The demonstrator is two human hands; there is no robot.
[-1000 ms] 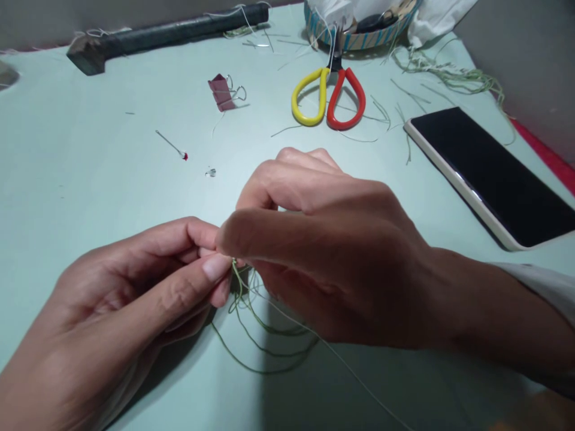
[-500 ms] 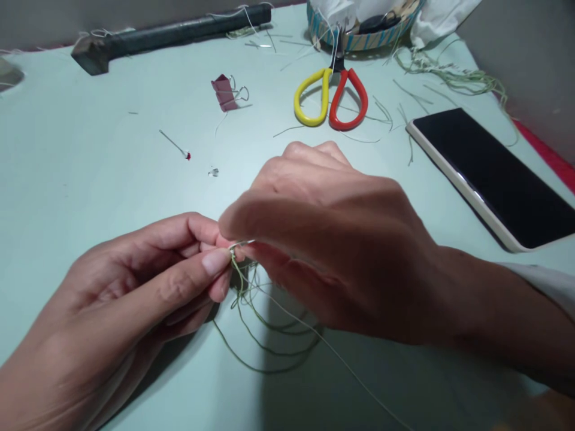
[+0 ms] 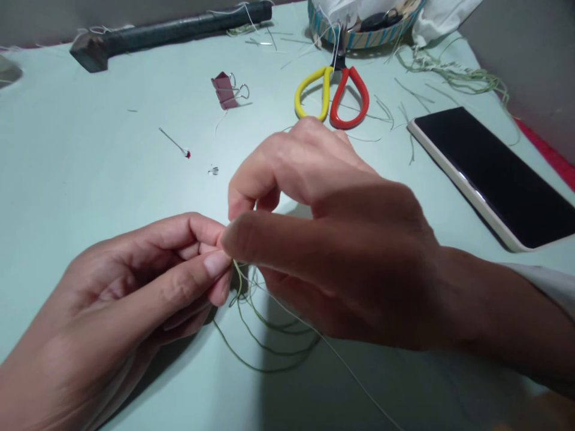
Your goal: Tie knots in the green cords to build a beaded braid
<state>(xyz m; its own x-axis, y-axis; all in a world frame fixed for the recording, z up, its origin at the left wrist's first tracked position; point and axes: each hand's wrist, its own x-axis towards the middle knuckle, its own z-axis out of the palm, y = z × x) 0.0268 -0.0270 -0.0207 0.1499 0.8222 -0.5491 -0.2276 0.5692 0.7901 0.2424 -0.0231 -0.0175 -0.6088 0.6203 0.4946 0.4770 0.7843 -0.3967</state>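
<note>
My left hand (image 3: 148,293) is closed in a pinch, thumb against fingertips, on green cord (image 3: 239,275) whose gathered end is mostly hidden there. From this pinch the cord hangs in several loose loops over the table. A thin pale thread (image 3: 341,357) runs out from the same spot toward the lower right. My right hand (image 3: 341,239) reaches across from the right, its thumb tip at the left fingertips. Its index finger arches above, apart from the thumb, with nothing visible between them. The lower fingers are partly hidden behind the thumb.
Beyond my hands lie a needle with a red tip (image 3: 175,142), a small clear bit (image 3: 213,171), a binder clip (image 3: 224,91) and scissors (image 3: 349,99). A phone (image 3: 498,179) lies right. Farther back are a dark bar (image 3: 188,31), a basket (image 3: 375,41) and tangled cord (image 3: 462,75).
My right index finger has lifted and arched away from the thumb, opening a gap. The right thumb now covers the pale strand that showed at the pinch. My left hand has barely moved.
</note>
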